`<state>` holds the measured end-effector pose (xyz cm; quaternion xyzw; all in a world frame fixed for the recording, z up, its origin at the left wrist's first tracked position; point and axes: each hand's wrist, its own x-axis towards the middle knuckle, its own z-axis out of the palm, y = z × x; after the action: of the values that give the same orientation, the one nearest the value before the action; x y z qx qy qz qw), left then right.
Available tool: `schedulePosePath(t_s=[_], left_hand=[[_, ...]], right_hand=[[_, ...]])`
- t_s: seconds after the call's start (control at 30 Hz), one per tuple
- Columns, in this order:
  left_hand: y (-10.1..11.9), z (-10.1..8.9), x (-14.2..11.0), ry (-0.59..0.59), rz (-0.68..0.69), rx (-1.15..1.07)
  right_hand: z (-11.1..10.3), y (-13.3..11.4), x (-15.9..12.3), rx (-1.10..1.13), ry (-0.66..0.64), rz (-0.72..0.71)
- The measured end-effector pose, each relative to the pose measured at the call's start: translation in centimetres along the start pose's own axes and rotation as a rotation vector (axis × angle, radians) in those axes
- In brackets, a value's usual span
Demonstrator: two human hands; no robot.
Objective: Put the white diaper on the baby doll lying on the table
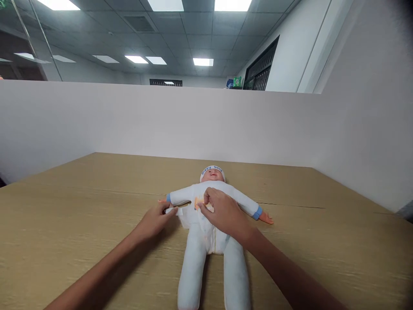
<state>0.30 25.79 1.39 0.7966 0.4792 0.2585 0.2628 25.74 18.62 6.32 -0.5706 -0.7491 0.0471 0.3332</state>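
A baby doll (211, 241) in a white romper with blue cuffs and a white cap lies on its back on the wooden table (80, 206), head away from me. My left hand (155, 221) pinches a small white flap of the romper's fabric at the doll's side, under its arm. My right hand (224, 213) rests on the doll's chest, thumb and fingers pinched on the front of the romper near an orange patch.
White partition walls (193, 125) close off the table at the back and right. A seam runs across the tabletop behind the doll's arms. Ceiling lights and a dark window show beyond the partition.
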Motion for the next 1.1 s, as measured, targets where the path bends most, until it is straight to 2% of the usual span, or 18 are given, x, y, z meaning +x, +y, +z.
schedulePosePath(t_s=[0.07, 0.13, 0.23, 0.33, 0.43, 0.57, 0.7, 0.77, 0.83, 0.9, 0.97, 1.03, 1.1], left_hand=[[1.4, -0.3, 0.8, -0.004, 0.003, -0.205], [3.4, 0.1, 1.6, -0.010, 0.017, -0.303], [6.4, 1.8, 2.9, -0.066, 0.049, -0.373], [8.0, 3.4, 3.7, -0.151, 0.103, -0.455], [7.8, 3.9, 3.8, -0.170, 0.160, -0.529], [6.7, 3.8, 2.8, -0.142, 0.184, -0.625], [5.7, 4.0, 1.8, -0.154, 0.191, -0.606], [5.5, 4.3, 1.2, -0.114, 0.186, -0.563], [5.7, 4.3, 0.4, -0.016, 0.170, -0.521], [6.5, 4.0, -0.9, 0.096, 0.179, -0.438], [7.6, 3.5, -2.8, 0.138, 0.255, -0.327], [8.7, 2.9, -4.9, 0.038, 0.383, -0.224], [9.5, 2.6, -6.7, -0.149, 0.496, -0.112]], right_hand=[[0.2, 0.3, 0.1, 0.009, -0.017, 0.009], [0.2, 0.7, 0.1, 0.018, -0.031, 0.012], [0.1, 1.1, -0.1, 0.024, -0.060, -0.029], [0.0, 1.3, -0.2, 0.041, -0.082, -0.047], [0.0, 1.5, -0.1, 0.064, -0.071, -0.025], [0.6, 1.8, -0.1, 0.039, -0.018, -0.016], [1.5, 2.3, 0.2, 0.037, 0.052, 0.003], [1.7, 2.4, 0.4, 0.037, 0.109, 0.020], [1.4, 2.1, 0.2, 0.036, 0.157, 0.028], [0.7, 1.2, -1.0, 0.051, 0.193, 0.004], [-0.4, -0.1, -3.4, 0.113, 0.188, -0.062], [-1.4, -1.3, -6.6, 0.216, 0.099, -0.138], [-2.0, -1.9, -10.0, 0.275, -0.058, -0.163]])
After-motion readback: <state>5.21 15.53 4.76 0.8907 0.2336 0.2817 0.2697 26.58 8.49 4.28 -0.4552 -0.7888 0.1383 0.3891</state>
